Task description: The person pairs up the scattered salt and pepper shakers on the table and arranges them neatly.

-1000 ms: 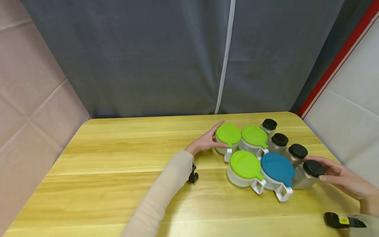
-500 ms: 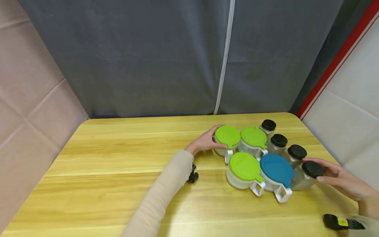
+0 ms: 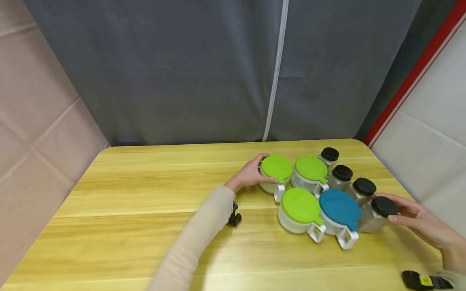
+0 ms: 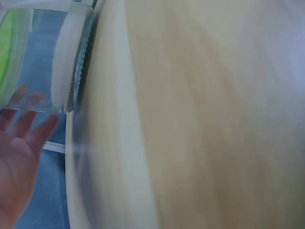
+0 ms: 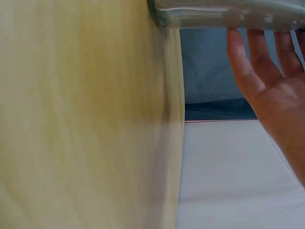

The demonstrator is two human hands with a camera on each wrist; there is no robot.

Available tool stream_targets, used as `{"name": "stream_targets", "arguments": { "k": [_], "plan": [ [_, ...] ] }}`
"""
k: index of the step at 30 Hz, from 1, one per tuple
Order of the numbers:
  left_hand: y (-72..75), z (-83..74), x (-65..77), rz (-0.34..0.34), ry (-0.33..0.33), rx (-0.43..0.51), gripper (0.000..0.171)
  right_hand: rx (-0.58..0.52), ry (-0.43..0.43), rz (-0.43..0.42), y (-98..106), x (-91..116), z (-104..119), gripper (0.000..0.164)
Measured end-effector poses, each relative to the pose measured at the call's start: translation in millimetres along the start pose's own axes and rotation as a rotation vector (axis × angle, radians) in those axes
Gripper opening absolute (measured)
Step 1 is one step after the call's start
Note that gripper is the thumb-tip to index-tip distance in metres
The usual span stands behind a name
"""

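My left hand [image 3: 251,174] grips a clear jar with a green lid [image 3: 276,166] and white handle at the back left of the group, thumb in front and fingers behind. In the left wrist view, the fingertips of that hand [image 4: 19,157] show against the glass side of the jar [image 4: 40,57]. My right hand [image 3: 418,218] holds the nearest black-lidded jar [image 3: 373,218] from its right side. The right wrist view has the fingers [image 5: 262,62] along the side of this clear jar [image 5: 205,16]; its top is out of frame there.
Close by stand two more green-lidded jars [image 3: 311,169] [image 3: 300,206] and a blue-lidded jar [image 3: 340,208]. Several black-capped jars [image 3: 342,173] line the right side. A grey curtain [image 3: 182,72] hangs behind the wooden table [image 3: 127,218], and a white wall [image 3: 433,133] rises at right.
My left hand and its green-lidded jar have shifted slightly left, widening the gap to the green-lidded jar beside it. The right hand stays on the black-lidded jar.
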State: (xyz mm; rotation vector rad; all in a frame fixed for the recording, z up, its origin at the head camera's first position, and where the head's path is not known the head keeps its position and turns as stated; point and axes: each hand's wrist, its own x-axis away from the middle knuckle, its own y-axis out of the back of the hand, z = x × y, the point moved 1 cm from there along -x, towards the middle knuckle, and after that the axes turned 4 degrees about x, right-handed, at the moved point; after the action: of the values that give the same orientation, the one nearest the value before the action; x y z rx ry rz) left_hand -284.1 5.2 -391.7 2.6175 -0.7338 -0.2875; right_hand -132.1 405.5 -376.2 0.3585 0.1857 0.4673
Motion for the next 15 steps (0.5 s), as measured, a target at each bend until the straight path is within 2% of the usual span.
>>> {"name": "stream_targets", "arguments": {
  "k": [3,5,10,12,15],
  "plan": [
    [1.9,-0.7,2.9,-0.009,-0.001,0.013,0.083,0.066,-0.051,-0.07,-1,3,-1,0.055],
    [3.0,-1.4,5.5,-0.008,-0.003,0.007,0.082,0.057,-0.062,-0.101,-1,4,-1,0.055],
    [6.0,-1.4,12.7,0.002,-0.025,-0.007,0.08,-0.067,-0.019,-0.106,1,6,1,0.053],
    [8.1,-0.5,15.8,0.004,-0.035,-0.005,0.079,-0.071,-0.02,-0.111,1,6,3,0.052],
    [12.1,0.6,20.9,0.006,-0.048,-0.01,0.078,-0.011,-0.043,-0.139,2,8,5,0.05]
  ]
}}
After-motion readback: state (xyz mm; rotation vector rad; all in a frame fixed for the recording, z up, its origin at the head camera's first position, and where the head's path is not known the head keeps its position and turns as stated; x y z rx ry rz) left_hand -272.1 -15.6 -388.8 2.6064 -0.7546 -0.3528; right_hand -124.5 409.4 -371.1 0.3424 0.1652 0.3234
